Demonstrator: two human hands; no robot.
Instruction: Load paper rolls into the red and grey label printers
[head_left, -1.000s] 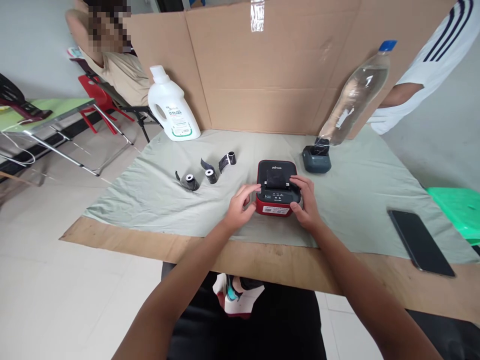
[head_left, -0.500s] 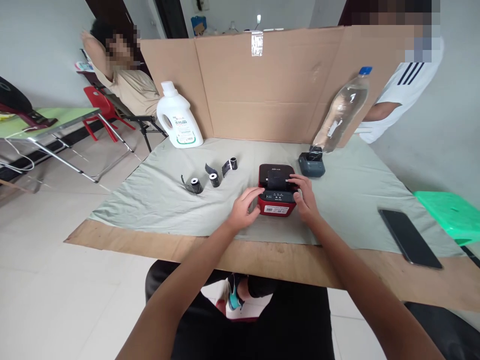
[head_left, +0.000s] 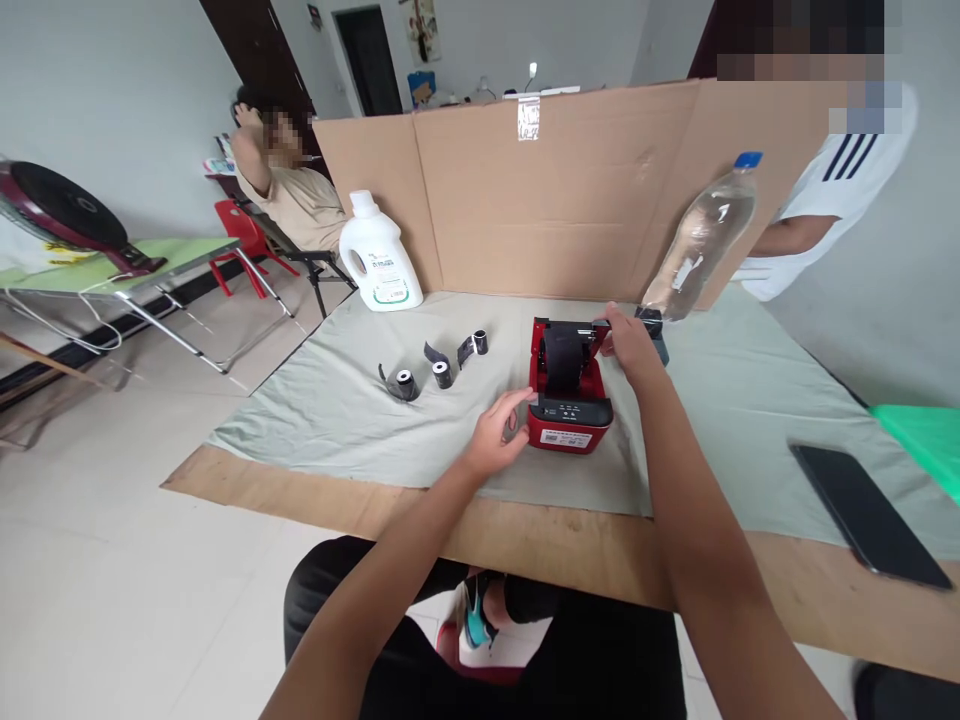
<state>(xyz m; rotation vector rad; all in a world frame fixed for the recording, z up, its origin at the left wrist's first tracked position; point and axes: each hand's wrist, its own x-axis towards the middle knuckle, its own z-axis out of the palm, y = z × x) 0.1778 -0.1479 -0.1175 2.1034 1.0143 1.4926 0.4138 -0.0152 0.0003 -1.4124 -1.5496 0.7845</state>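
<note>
Left hand [head_left: 499, 440] braces the red printer [head_left: 568, 415] with curled fingers while the right hand [head_left: 628, 345] pinches its raised lid [head_left: 568, 345] upright (roll bay exposed).

white detergent jug [head_left: 377, 255], clear bottle [head_left: 701, 240], three small black rolls [head_left: 439, 363], phone [head_left: 870, 515] on grey cloth [head_left: 337, 410]

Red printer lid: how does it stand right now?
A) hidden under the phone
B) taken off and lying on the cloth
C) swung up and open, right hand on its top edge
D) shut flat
C: the lid stands upright at the back of the red printer, the right hand holds its top edge, and the left hand steadies the front left corner.
</note>
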